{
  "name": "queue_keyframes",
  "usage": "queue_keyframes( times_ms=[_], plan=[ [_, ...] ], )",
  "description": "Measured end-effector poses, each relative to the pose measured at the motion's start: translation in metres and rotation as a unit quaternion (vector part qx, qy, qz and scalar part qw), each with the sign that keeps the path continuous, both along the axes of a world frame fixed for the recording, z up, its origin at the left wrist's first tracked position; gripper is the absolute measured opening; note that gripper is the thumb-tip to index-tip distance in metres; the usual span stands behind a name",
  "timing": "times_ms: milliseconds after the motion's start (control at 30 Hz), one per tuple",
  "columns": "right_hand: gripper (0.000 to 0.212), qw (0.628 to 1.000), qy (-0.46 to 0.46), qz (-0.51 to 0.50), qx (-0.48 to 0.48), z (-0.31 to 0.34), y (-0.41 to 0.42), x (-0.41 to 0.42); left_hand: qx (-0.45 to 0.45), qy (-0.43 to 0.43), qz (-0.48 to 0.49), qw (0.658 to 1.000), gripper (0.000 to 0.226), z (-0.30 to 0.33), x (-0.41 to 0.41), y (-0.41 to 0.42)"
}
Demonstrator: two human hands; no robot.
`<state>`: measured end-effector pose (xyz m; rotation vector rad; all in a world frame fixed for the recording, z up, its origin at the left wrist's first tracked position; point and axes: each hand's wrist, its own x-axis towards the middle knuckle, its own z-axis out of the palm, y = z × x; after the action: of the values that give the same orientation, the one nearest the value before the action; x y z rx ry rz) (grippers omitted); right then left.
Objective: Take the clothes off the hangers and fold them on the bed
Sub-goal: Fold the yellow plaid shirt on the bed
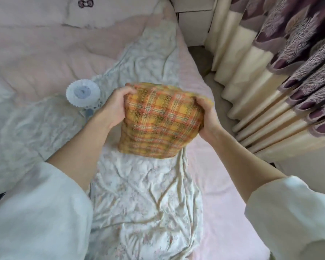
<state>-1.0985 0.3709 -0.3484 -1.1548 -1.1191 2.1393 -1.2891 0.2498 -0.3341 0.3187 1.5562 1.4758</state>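
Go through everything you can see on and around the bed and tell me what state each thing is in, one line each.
Plaid garment: folded into a compact bundle, held above the bed.
Left hand: grips the bundle's left edge.
Right hand: grips the bundle's right edge.
Floral garment: spread out on the bed, wrinkled, unfolded.
Pink bedsheet: lying flat.
Round white fan: lying on the bed; running or not, cannot tell.
Curtains: drawn, hanging in pleats.
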Motion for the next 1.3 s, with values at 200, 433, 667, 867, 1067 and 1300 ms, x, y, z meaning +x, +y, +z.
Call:
queue_keyframes(
  times_ms=[200, 433, 667, 867, 1067, 1300],
  plan=[
    [0.008, 0.993, -0.014, 0.066, 0.099, 0.002, -0.006, 0.004, -0.005, 0.022, 0.026, 0.999, 0.028, -0.012, -0.002, -0.035],
    [0.024, 0.972, -0.18, 0.149, 0.014, -0.116, -0.071, 0.067, -0.183, -0.054, -0.016, 0.982, 0.028, -0.135, 0.055, -0.121],
    [0.031, 0.936, -0.248, 0.234, -0.084, -0.189, -0.127, 0.127, -0.295, -0.143, -0.195, 0.924, 0.08, -0.215, 0.115, -0.205],
    [0.047, 0.942, -0.236, 0.232, -0.06, -0.187, -0.104, 0.107, -0.234, -0.181, -0.138, 0.945, 0.09, -0.229, 0.101, -0.186],
    [0.034, 0.943, -0.279, 0.163, 0.083, -0.182, -0.099, 0.08, -0.179, -0.011, 0.02, 0.984, 0.067, -0.216, 0.1, -0.135],
    [0.036, 0.912, -0.267, 0.059, 0.307, -0.164, -0.099, 0.058, -0.118, 0.189, 0.077, 0.972, 0.05, -0.19, 0.09, -0.096]
  ],
)
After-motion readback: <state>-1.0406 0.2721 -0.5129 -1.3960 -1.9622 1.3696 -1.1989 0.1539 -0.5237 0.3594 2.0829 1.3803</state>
